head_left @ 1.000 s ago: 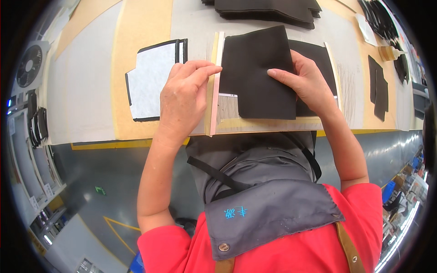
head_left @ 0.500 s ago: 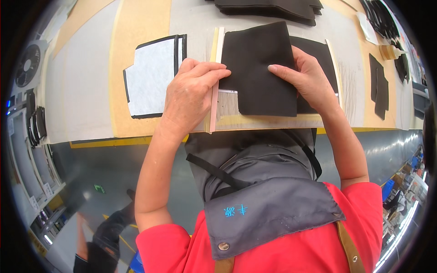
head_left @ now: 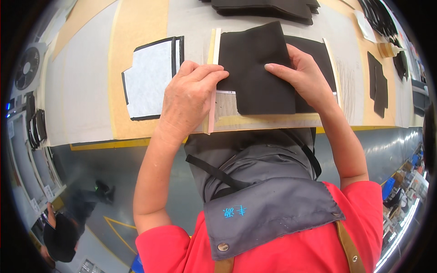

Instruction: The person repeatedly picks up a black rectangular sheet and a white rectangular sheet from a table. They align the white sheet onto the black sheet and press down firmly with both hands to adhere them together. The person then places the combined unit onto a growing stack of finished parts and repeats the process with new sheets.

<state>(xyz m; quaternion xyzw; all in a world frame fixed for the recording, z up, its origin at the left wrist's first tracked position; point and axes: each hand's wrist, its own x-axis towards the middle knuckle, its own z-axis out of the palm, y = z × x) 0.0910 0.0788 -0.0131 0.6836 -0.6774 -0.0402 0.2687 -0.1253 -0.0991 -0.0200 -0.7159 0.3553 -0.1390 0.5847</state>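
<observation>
A notched black sheet piece (head_left: 259,73), matt and flexible, lies between my hands over a second black piece (head_left: 314,59) on the worktable. My left hand (head_left: 193,93) pinches its left edge with thumb and fingers, beside an upright pale strip (head_left: 217,45) fixed on the table. On the right, my right hand (head_left: 309,75) grips the sheet's edge, thumb flat on top and fingers tucked underneath, partly hidden. Another pale strip (head_left: 331,63) runs along the right of the lower piece. To the left of my left hand lies a white-faced panel (head_left: 151,79) with black edges.
A stack of black pieces (head_left: 264,10) sits at the table's far side. At the right are narrow black pieces (head_left: 378,84), a squeeze bottle (head_left: 388,50) with amber contents and more dark pieces (head_left: 380,18). Another person (head_left: 63,234) is at lower left.
My hands keep nearly the same hold on the black sheet, with its right edge shifted slightly left. The view has shifted a little. The other person at lower left has moved farther left.
</observation>
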